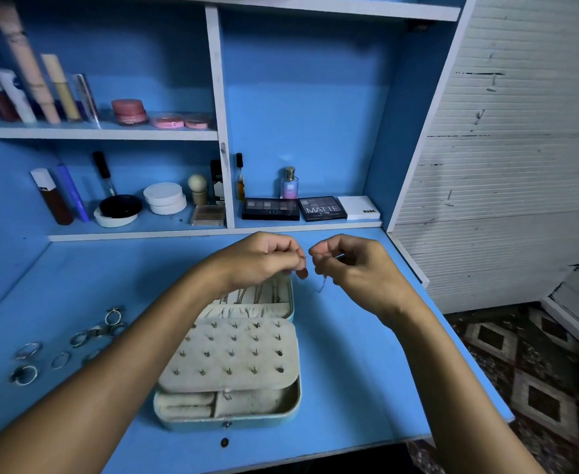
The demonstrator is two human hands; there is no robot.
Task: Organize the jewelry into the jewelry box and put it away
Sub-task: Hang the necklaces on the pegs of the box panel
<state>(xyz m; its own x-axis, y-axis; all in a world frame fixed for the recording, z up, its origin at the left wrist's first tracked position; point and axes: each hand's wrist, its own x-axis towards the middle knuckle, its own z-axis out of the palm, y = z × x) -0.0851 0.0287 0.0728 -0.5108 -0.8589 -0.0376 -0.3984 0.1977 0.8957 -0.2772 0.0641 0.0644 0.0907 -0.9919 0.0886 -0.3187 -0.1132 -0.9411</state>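
From the head view, I have both hands raised just above the far end of the open jewelry box (228,410), in the middle of the frame. My left hand (264,260) has its fingers curled and its grip pinched on one end of a thin necklace (322,283); my right hand (353,265) is curled the same way, its grip pinched on the other end, and the two pinches sit close together but not touching. A short run of fine chain hangs below the right grip; it is too thin and blurred for me to tell whether the clasp is open or fastened. I judge the step in hand to be working the clasp or hanging the chain in the lid (281,301), where other chains already hang. To do it well I would keep both pinches light and steady, keep the chain taut enough that it does not knot, and lower it straight over the lid's hooks without snagging its neighbours. The earring panel (233,354), studded with earrings, lies flat over the box just below my hands. The rings (76,340) lie loose on the blue desk (349,388) at the lower left of the frame, well apart from either grip and not yet boxed.
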